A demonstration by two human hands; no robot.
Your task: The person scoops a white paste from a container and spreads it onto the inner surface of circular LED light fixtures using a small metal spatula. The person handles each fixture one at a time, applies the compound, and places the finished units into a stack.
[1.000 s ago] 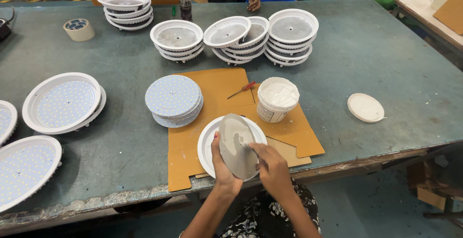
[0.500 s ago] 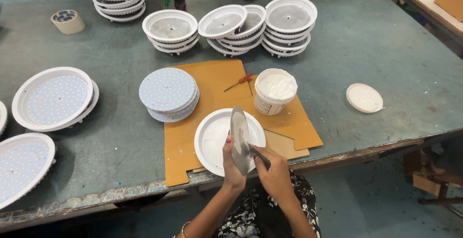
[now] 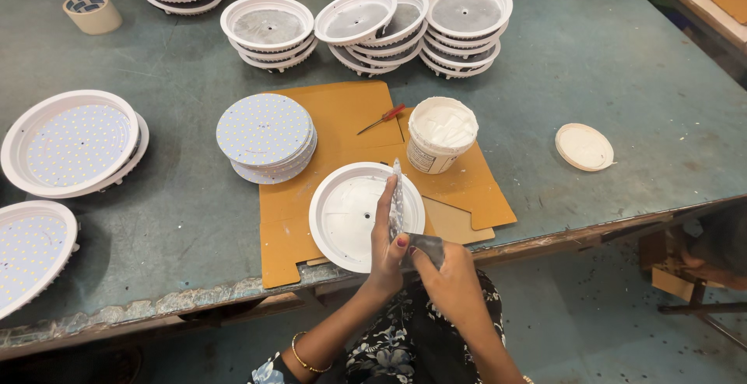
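Left edge of the green-grey metal bench (image 3: pixel 179 220): two shallow white round lamp housings with dotted LED boards fitted (image 3: pixel 70 144), one above the other, parked clear of the work spot. Roll of tan tape (image 3: pixel 92 12) sits at the far left corner. Stack of loose round white LED boards (image 3: pixel 266 136) sits on the left part of the brown cardboard sheet (image 3: pixel 342 119), near the hands, looks staged for easy pickup. Far edge: three stacks of empty white round housings (image 3: pixel 366 22), bare metal inside. At the near edge, on the cardboard, one white round housing (image 3: pixel 342 217) lies open side up with white paste smeared inside; cardboard likely there to catch mess. Left hand (image 3: pixel 385 248) grips a thin round silver-backed board (image 3: pixel 396 197) by its lower rim, held on edge right above that housing: disc plane near vertical, long line running from near edge toward far edge, flat faces pointing left and right. Right hand (image 3: pixel 451 279) is closed on a small grey flat scraper-like tool (image 3: pixel 426 245), tip at the board's lower rim, probably spreading paste. Beyond: small red-handled screwdriver (image 3: pixel 381 119), white plastic tub of white paste (image 3: pixel 440 133), its round white lid (image 3: pixel 584 147) off toward the right edge.
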